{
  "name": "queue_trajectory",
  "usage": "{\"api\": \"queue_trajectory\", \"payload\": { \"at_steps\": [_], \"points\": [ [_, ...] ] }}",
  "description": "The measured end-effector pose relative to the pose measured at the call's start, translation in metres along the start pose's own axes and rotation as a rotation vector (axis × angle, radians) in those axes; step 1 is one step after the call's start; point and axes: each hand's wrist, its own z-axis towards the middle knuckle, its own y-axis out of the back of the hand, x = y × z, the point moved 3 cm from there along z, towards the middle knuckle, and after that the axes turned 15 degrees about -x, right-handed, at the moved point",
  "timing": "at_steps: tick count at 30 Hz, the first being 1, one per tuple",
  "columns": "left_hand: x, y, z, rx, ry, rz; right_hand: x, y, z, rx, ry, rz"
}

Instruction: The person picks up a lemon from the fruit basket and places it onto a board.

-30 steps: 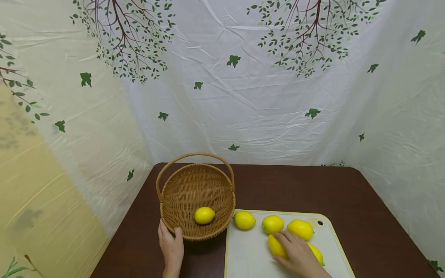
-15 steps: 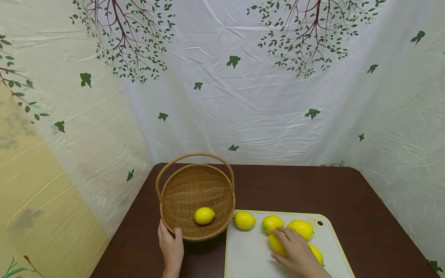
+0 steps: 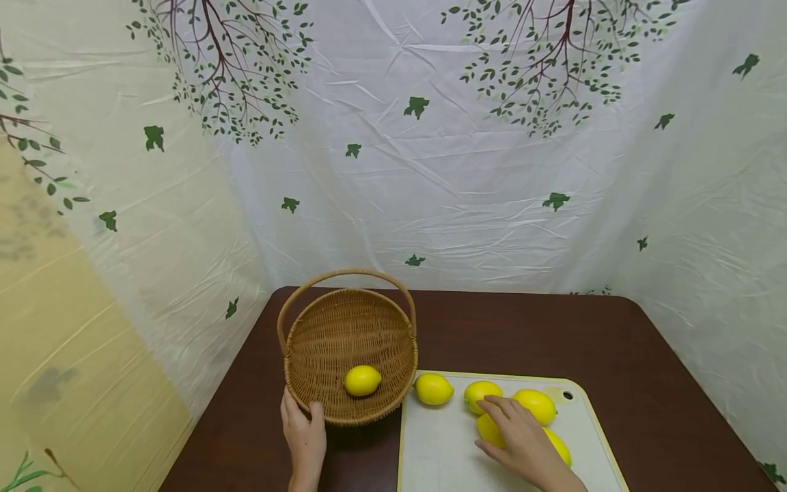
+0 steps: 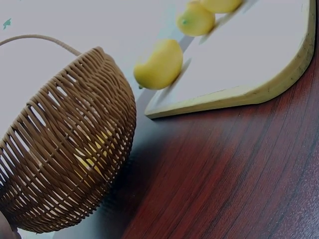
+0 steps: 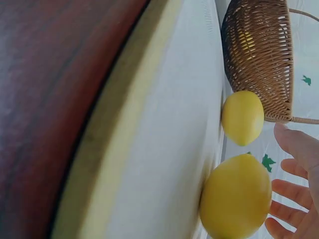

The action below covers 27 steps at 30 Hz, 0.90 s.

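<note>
A brown wicker basket (image 3: 347, 328) tilts toward me on the table, with one lemon (image 3: 363, 380) inside. My left hand (image 3: 305, 437) grips its near left rim, thumb over the edge; only a bit of that hand (image 4: 6, 229) enters the left wrist view. Over the white cutting board (image 3: 439, 444), my right hand (image 3: 522, 437) hovers above a lemon (image 3: 490, 430), partly covering it. In the right wrist view the right hand's fingers (image 5: 291, 191) are spread, beside a large lemon (image 5: 237, 196). Whether they touch it is unclear.
Other lemons lie on the board: one by the basket (image 3: 434, 389), one at the middle (image 3: 482, 395), one to its right (image 3: 536, 406), and one half hidden by my hand (image 3: 558, 447). Dark wooden table (image 3: 529, 328) surrounds the board; a leaf-printed white curtain (image 3: 393, 171) hangs behind.
My right hand has risen slightly, its fingers straightening and spreading over the lemon. The left hand and the basket have kept their places.
</note>
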Motion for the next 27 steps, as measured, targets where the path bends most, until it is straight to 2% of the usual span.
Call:
{"api": "queue_trajectory", "payload": {
  "at_steps": [7,17,27],
  "points": [
    [-0.001,0.000,0.001,0.007,0.009,0.002,0.004,-0.002,0.012,-0.011,0.012,0.028],
    [0.000,0.001,0.002,0.012,0.007,-0.001,0.016,-0.005,0.042,0.011,0.013,0.076],
    [0.001,0.002,0.003,0.005,-0.014,-0.010,0.023,-0.010,0.061,0.010,0.071,0.106]
  ]
}}
